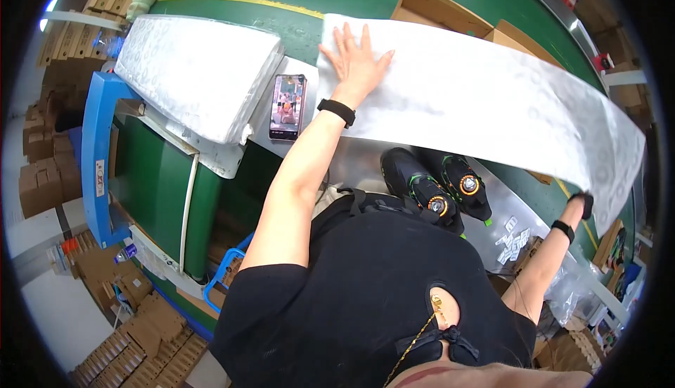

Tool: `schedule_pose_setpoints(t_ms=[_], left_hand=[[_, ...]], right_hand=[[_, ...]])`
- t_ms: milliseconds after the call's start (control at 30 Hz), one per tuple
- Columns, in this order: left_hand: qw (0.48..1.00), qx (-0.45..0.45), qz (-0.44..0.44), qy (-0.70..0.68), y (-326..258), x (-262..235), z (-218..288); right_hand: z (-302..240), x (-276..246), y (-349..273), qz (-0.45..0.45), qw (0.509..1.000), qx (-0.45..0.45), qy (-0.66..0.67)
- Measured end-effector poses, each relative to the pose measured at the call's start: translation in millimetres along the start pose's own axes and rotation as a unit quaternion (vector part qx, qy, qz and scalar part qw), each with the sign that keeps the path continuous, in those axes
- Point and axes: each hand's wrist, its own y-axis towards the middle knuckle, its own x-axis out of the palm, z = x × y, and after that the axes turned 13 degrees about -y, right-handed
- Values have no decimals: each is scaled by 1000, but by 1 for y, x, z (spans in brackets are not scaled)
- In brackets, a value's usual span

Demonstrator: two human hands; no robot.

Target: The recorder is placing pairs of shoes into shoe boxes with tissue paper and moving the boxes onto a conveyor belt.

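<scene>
A long sheet of white patterned wrapping paper (485,100) stretches across the steel table from upper left to far right. My left hand (355,57) lies flat with fingers spread on the paper's left end, pressing it down. My right hand (583,204) grips the paper's right end, which curls down over it and hides the fingers. Under the paper, close to my body, stands a pair of black shoes (439,188) with green trim and round dial fasteners.
A smartphone (288,105) with a lit screen lies left of my left hand. A thick stack of white paper sheets (200,72) sits on a blue-framed green conveyor (151,177). Open cardboard boxes (439,10) stand behind the paper. Small white packets (512,239) lie by the shoes.
</scene>
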Motion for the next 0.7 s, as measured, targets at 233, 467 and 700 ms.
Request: schedule_pose_setpoints(t_ms=[233,467,700], left_hand=[[758,-387,-181,-494,-4,1,-58],[767,-335,-356,-415,6,-28,-35],[906,-87,-99,-403,88,-16,-72]], right_hand=[[5,-84,43,44,977,133,159],[38,-58,27,-224,958,103,149],[19,-28,-80,-34,992,-2,-123]])
